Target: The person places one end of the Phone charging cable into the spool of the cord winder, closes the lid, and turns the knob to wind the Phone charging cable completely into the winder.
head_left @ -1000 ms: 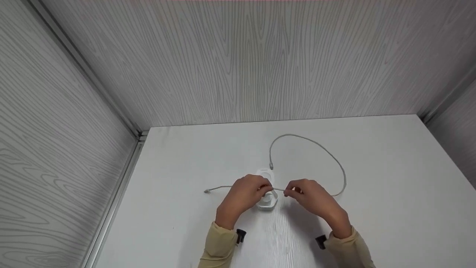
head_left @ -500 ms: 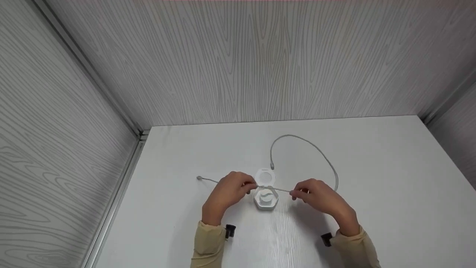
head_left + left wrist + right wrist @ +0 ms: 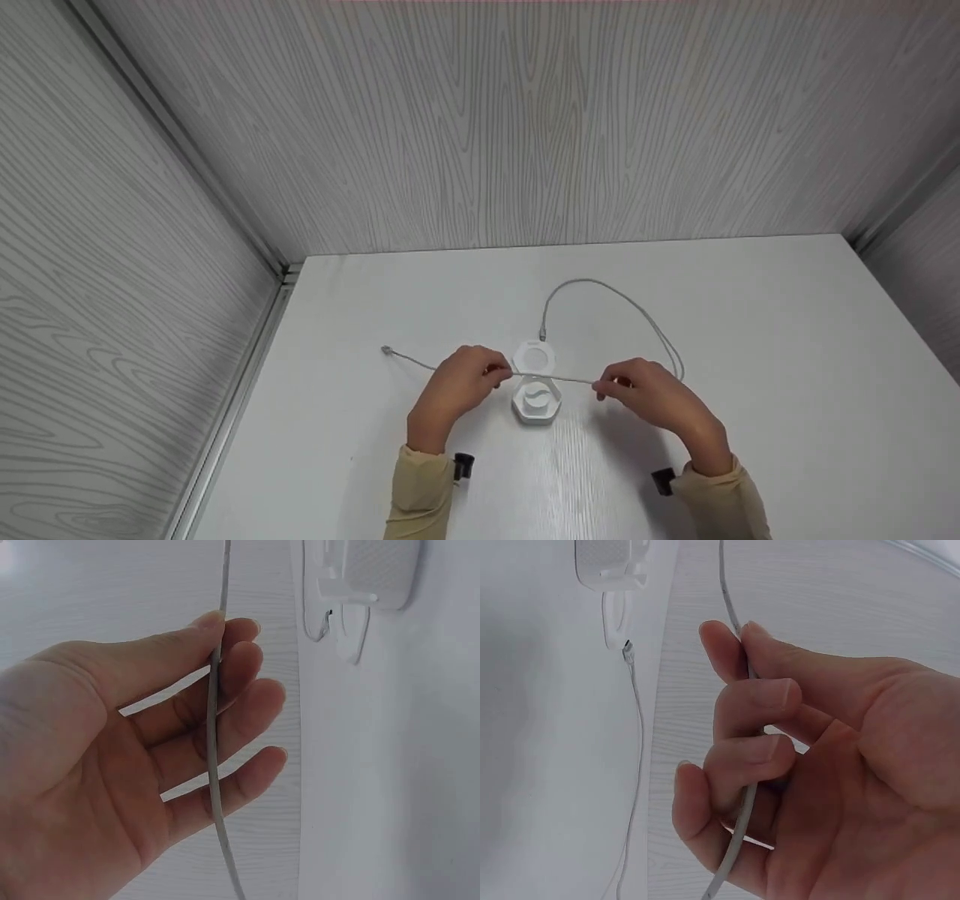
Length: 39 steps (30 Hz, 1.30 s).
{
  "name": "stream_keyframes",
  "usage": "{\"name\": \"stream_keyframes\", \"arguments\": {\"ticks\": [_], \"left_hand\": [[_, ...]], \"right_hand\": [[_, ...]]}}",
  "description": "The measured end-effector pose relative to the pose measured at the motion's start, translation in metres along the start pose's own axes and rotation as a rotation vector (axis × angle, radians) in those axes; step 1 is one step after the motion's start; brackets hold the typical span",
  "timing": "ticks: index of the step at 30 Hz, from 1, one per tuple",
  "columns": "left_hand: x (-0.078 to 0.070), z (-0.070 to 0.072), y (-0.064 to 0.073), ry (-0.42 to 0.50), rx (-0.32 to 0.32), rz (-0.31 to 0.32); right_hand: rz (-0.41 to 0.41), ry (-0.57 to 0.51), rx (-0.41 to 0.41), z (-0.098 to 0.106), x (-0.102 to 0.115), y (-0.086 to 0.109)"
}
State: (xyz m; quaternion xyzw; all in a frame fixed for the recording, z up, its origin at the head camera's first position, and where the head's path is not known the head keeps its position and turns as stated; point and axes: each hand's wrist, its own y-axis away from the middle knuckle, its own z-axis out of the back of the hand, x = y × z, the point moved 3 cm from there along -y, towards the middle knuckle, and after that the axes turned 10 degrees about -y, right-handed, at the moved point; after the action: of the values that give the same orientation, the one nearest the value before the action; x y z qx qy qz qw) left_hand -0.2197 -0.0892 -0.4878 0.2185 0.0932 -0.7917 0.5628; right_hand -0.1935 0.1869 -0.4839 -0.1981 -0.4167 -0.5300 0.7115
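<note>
My left hand (image 3: 465, 381) pinches a thin grey-white charging cable (image 3: 555, 378) between thumb and index finger. Farther along it, my right hand (image 3: 649, 394) pinches the same cable, with its other fingers curled about it in the right wrist view. The stretch between the hands is nearly straight. It passes above a white hexagonal case (image 3: 537, 418), between the base and its flipped-open lid (image 3: 534, 357). Inside the base stands a round hub with a curved slot. One cable plug (image 3: 386, 350) sticks out left of my left hand; the other plug (image 3: 543, 334) lies just behind the lid.
The white table (image 3: 360, 300) ends at a grey wood-grain panel (image 3: 495, 127) behind. Similar panels rise at the left and right. A loop of the cable spreads over the table at the back right. Small black cameras sit at both wrists.
My left hand has moved left, off the case, uncovering it, and my right hand slightly right. The cable between them has lengthened. The left plug has shifted left and back; the right loop has narrowed.
</note>
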Motion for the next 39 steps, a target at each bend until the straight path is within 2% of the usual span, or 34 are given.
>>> {"name": "stream_keyframes", "arguments": {"ticks": [6,12,16,23,28,39], "left_hand": [[-0.013,-0.010,-0.004,-0.011,0.030,-0.063],[-0.012,-0.010,-0.003,0.023,0.071,-0.087],[-0.012,-0.010,-0.003,0.012,0.080,-0.094],[-0.007,-0.013,-0.004,0.017,0.105,-0.049],[-0.004,-0.016,-0.005,0.007,0.084,-0.032],[0.005,-0.024,-0.006,-0.021,0.091,0.017]], "right_hand": [[-0.008,-0.001,0.000,-0.002,0.002,-0.002],[-0.012,0.004,0.001,0.000,0.000,-0.002],[-0.018,0.008,0.001,-0.004,0.002,-0.004],[-0.022,-0.005,0.005,-0.011,0.004,-0.006],[-0.006,-0.009,0.001,-0.010,0.004,-0.006],[0.008,-0.029,-0.057,-0.005,0.004,-0.001]]}}
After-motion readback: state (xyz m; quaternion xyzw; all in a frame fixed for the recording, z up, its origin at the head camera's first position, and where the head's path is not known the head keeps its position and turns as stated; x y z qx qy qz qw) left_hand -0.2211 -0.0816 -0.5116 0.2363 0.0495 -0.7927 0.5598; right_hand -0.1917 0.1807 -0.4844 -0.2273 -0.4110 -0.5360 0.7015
